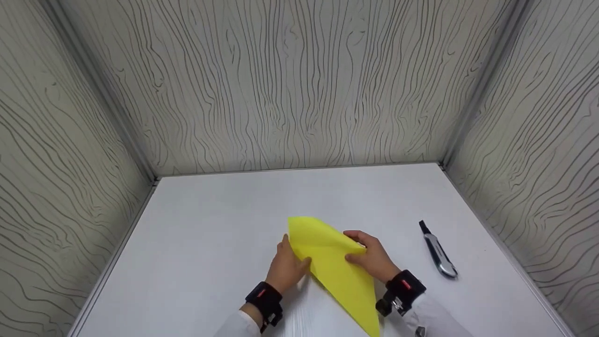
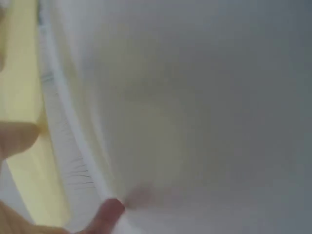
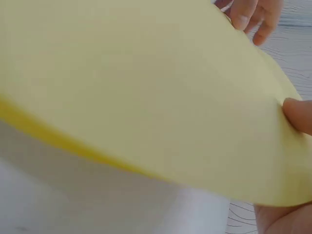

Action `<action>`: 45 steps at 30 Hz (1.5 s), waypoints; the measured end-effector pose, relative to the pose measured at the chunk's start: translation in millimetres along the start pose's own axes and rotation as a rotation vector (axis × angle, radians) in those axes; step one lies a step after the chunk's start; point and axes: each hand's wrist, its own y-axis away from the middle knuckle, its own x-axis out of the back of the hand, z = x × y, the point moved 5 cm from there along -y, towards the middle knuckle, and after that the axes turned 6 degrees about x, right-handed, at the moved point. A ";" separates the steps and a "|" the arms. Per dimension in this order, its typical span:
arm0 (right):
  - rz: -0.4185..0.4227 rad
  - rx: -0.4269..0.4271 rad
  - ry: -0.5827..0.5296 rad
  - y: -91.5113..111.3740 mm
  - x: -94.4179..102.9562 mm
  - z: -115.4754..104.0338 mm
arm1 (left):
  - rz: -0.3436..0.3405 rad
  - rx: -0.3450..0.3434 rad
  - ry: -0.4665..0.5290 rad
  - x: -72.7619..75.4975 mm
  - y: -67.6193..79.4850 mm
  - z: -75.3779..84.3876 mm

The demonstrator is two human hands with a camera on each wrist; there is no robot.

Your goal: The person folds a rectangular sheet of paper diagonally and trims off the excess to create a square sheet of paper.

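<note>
Wood-grain walls (image 1: 299,84) on three sides, white counter (image 1: 210,224) below. Yellow sheet (image 1: 341,281), bent across its upper part, is held up at a tilt over the counter's near middle, long lower corner pointing back between the forearms. Left grip (image 1: 286,270) pinches its left edge, thumb in front, fingers behind; right grip (image 1: 373,258) pinches the right edge the same way. Main risk, as I judge it: uneven pinching; if one thumb eases first, the sheet likely swings askew or springs flat, and squeezing hard could leave a stray crease. Lower corner hangs just beside the right wrist camera (image 1: 395,297), so a turn of that wrist could snag or crumple it. Smallest, the utility knife (image 1: 439,255) lies right of everything, well apart; blade state unclear. A wide right-arm sweep might knock it.
</note>
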 end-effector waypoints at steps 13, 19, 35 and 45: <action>0.076 -0.061 -0.025 -1.8 11.2 -0.2 | -0.151 0.179 0.737 21.9 -17.5 -8.6; 0.094 -0.121 -0.018 -5.2 15.6 -1.3 | -0.173 0.178 0.792 24.9 -19.9 -11.9; -0.165 -0.081 -0.328 -3.5 24.0 4.9 | -0.238 0.143 0.789 36.1 -20.2 -15.4; -0.298 -0.037 -0.356 0.6 25.2 2.8 | -0.375 0.096 0.719 36.7 -17.6 -11.0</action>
